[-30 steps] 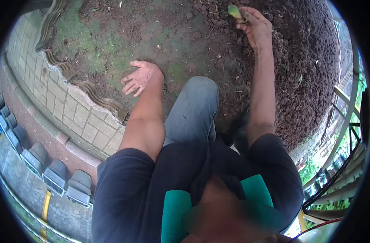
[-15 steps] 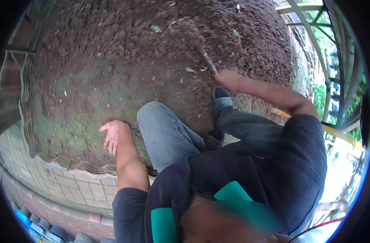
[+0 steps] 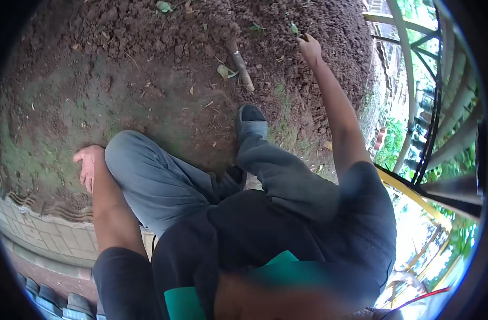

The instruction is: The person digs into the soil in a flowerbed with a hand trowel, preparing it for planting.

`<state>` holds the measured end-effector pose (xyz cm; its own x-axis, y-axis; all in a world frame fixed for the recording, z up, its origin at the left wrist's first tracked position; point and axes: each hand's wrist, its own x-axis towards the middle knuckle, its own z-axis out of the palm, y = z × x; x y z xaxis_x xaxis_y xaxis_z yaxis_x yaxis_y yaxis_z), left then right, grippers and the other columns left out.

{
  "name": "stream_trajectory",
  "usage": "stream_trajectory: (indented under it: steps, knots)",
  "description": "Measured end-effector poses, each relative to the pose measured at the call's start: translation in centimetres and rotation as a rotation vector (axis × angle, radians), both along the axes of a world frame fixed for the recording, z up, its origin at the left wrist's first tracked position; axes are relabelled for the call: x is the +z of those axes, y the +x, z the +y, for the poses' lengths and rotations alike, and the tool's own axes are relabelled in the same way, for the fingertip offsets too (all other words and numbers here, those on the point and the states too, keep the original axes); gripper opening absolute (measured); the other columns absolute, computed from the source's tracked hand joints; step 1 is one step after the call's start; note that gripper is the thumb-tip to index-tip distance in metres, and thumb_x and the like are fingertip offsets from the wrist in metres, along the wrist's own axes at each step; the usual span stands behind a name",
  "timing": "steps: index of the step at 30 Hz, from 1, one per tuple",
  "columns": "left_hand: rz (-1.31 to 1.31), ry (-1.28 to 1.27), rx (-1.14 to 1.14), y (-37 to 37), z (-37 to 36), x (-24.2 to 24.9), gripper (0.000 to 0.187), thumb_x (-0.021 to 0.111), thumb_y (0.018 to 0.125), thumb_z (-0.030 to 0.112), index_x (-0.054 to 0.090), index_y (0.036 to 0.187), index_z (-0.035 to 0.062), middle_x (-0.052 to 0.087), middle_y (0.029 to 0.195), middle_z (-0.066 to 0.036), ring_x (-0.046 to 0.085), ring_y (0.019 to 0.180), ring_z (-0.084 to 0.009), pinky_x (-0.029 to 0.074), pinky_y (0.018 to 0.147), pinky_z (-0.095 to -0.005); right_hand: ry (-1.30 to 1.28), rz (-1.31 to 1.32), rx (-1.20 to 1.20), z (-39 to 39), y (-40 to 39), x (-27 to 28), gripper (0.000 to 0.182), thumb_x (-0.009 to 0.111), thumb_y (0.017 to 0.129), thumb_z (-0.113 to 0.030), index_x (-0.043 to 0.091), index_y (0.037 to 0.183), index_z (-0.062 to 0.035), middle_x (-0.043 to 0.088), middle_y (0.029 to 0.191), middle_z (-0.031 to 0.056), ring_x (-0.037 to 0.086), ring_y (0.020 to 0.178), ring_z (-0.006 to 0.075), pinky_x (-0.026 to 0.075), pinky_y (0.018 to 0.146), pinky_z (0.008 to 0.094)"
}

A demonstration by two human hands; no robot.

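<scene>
My left hand (image 3: 89,166) rests on the mossy soil beside my bent left knee (image 3: 127,152), its fingers spread and holding nothing. Far out to the right, my right hand (image 3: 310,51) reaches low over the loose soil. Its fingers appear apart, with the tips right by a small green leaf (image 3: 294,28); whether they touch the leaf is hard to make out. Between my hands, a short wooden handle (image 3: 241,68) lies on the soil in front of my right shoe (image 3: 252,113). The handle's far end meets the crumbled earth, and any head there is hidden.
Clumped brown soil (image 3: 201,32) spreads ahead, with leaves (image 3: 164,6) scattered on it. A wavy edging (image 3: 36,205) borders the bed at left, beside pale paving (image 3: 52,234). A metal frame (image 3: 406,69) and a yellow bar (image 3: 409,194) stand at right.
My right hand has let go of the wooden handle and moved forward and right to the small leaf. The handle now lies on the soil. My left hand stays on the ground as the view shifts.
</scene>
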<state>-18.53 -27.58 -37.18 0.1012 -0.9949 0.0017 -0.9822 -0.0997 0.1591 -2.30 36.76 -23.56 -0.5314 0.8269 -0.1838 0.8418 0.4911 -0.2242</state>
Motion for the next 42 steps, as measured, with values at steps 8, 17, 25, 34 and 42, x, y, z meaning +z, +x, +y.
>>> stream_trajectory:
  steps: [8,17,25,34,42]
  knots:
    - [-0.023,-0.064,-0.010,-1.0,0.0,0.7,0.096,0.041,0.081,0.060,0.011,0.145,-0.0045,0.012,0.150,-0.031,0.018,0.138,-0.0420,0.017,0.112,-0.0486,-0.408,0.503,0.083,-3.4,-7.1,3.9,0.024,0.062,0.083,-0.001,0.068,0.106,-0.0051,0.070,0.093,0.0094,0.067,0.083,0.0154,0.057,0.073,0.0276]
    - [-0.026,-0.084,-0.053,-0.7,1.1,2.4,0.093,0.038,0.083,0.059,0.013,0.145,-0.0051,0.012,0.148,-0.033,0.017,0.138,-0.0441,0.016,0.112,-0.0493,0.273,-0.167,1.028,-9.0,-5.8,-1.6,0.042,0.062,0.079,0.002,0.060,0.120,-0.0065,0.068,0.096,0.0143,0.065,0.072,0.0156,0.056,0.065,0.0307]
    - [-0.065,-0.086,-0.136,-0.9,0.9,0.5,0.090,0.035,0.085,0.059,0.015,0.145,-0.0056,0.012,0.147,-0.035,0.017,0.137,-0.0460,0.015,0.112,-0.0499,-0.590,0.123,0.069,-4.5,-0.7,4.6,0.019,0.063,0.085,-0.003,0.062,0.101,0.0076,0.068,0.091,0.0174,0.067,0.066,0.0183,0.060,0.059,0.0255]
    - [-0.119,-0.011,-0.090,-1.1,1.3,2.6,0.085,0.031,0.088,0.056,0.015,0.145,-0.0062,0.014,0.147,-0.034,0.018,0.137,-0.0450,0.018,0.112,-0.0502,-0.556,0.356,-0.229,-6.5,-0.2,-0.6,0.017,0.063,0.081,-0.001,0.065,0.097,0.0033,0.068,0.087,0.0152,0.067,0.063,0.0164,0.059,0.056,0.0272]
    - [-0.114,0.014,-0.117,-0.1,-1.5,0.9,0.075,0.031,0.092,0.050,0.014,0.146,0.0008,0.020,0.144,-0.034,0.021,0.134,-0.0492,0.021,0.108,-0.0560,0.342,0.067,0.772,-4.8,-8.4,0.6,0.018,0.056,0.082,0.000,0.062,0.097,0.0045,0.061,0.077,0.0168,0.058,0.066,0.0250,0.048,0.062,0.0399]
